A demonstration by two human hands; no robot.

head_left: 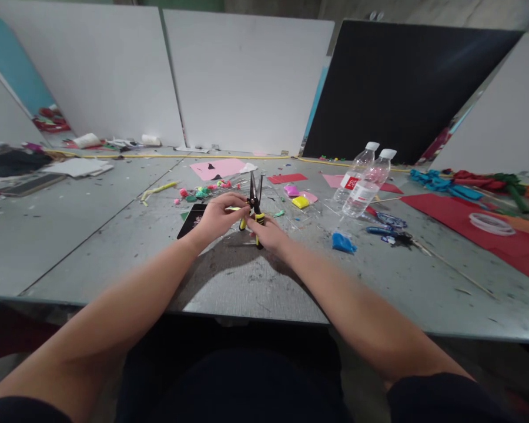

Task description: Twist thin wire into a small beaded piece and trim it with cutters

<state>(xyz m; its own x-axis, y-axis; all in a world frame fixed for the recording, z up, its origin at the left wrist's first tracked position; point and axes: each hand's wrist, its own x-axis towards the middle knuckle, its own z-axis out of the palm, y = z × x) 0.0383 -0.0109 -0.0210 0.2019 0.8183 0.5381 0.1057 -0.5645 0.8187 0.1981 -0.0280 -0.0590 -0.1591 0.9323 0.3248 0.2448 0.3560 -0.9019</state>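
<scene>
Long-nose pliers (256, 202) with yellow and black handles point away from me, their slim jaws apart. My right hand (271, 232) is closed round the handles. Close against them on the left, my left hand (223, 212) has its fingers bent together at the pliers' pivot. Whatever those fingertips pinch is too small to make out. A black phone-like slab (191, 222) lies on the table, partly hidden behind my left hand. Small pink and green clay bits (203, 191) are scattered just beyond my hands.
Two plastic bottles (360, 197) stand at the right. Near them lie a blue packet (344, 242), a yellow packet (300, 202), blue-handled pliers (385, 234) and a thin stick (456, 270). Red sheets (449, 226) cover the far right. Upright white boards (247, 82) and a black board (401, 88) border the table.
</scene>
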